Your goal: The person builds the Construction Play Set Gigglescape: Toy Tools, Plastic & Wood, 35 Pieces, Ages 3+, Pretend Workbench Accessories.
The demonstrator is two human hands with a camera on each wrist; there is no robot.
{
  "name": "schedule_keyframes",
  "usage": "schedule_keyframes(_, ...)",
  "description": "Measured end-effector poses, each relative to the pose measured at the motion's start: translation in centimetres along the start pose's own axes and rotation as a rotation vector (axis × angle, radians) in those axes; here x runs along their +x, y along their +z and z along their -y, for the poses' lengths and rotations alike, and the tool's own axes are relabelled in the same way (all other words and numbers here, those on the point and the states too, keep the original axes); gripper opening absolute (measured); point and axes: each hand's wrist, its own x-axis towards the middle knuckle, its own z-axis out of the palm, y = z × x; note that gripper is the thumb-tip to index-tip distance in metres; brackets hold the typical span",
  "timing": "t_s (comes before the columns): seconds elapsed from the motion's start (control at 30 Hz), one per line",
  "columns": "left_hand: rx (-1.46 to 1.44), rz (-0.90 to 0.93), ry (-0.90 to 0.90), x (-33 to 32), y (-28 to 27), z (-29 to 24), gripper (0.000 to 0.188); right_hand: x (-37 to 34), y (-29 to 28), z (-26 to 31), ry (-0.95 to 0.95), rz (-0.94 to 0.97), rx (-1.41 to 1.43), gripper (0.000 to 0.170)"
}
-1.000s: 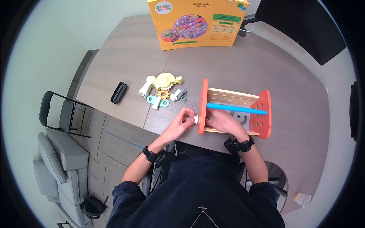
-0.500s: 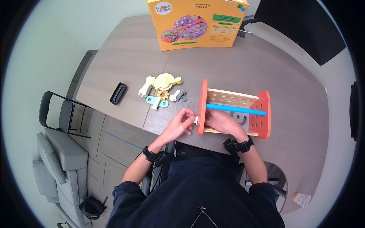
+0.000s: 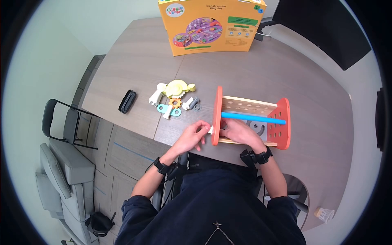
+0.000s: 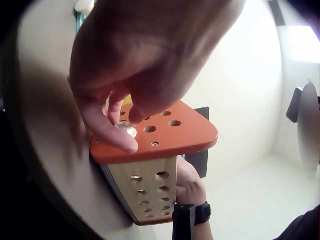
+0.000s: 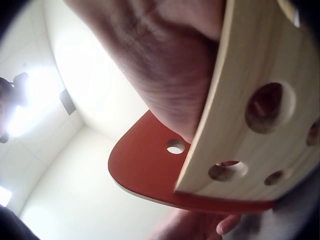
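Note:
A wooden toy toolbox [image 3: 272, 104] with red end panels [image 3: 217, 116] and a blue rod handle [image 3: 253, 118] stands near the table's front edge. Outside its left end panel, my left hand [image 3: 192, 135] pinches a white toy bolt [image 4: 127, 130] between thumb and index finger, with the round head at a hole in the panel. My right hand [image 3: 240, 131] reaches inside the box beneath the handle, its fingers up by the inner face of that same panel. The box wall hides those fingertips in the right wrist view, and I cannot tell what they hold.
Left of the box lie a yellow toy piece [image 3: 177, 88], an orange gear [image 3: 175, 103], a teal two-holed plate [image 3: 175, 112], and grey and white bolts [image 3: 190, 103]. A black case [image 3: 127, 101] lies farther left. Behind stand a yellow carton [image 3: 212, 32] and a monitor [image 3: 322, 28].
My left hand has lowered slightly, its fingers shifting around the white toy bolt at the panel. The right hand and the toolbox stay in almost the same place.

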Motion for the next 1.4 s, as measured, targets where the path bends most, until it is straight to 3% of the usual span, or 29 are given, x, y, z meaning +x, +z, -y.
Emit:
schedule_keyframes(0.27,0.193,0.037,0.084,0.0,-0.3,0.3,0.018,-0.2,-0.6,1.1,0.042,0.05,0.022,0.042)
schedule_keyframes(0.47,0.616,-0.123,0.519,-0.4,0.1,0.8,0.02,-0.2,-0.3,0.9,0.014,0.004,-0.017,0.036)
schedule_keyframes(0.67,0.718,-0.126,0.639,-0.5,0.0,1.2,0.018,-0.3,-0.3,0.8,-0.006,0.001,-0.007,0.035)
schedule_keyframes(1.17,0.802,-0.148,0.777,-0.6,0.1,1.2,0.018,0.5,0.3,-0.7,-0.041,0.07,-0.072,0.041)
schedule_keyframes(1.4,0.86,-0.136,0.712,-1.1,0.5,0.4,0.018,0.8,0.6,-1.5,-0.02,0.077,-0.148,0.037)
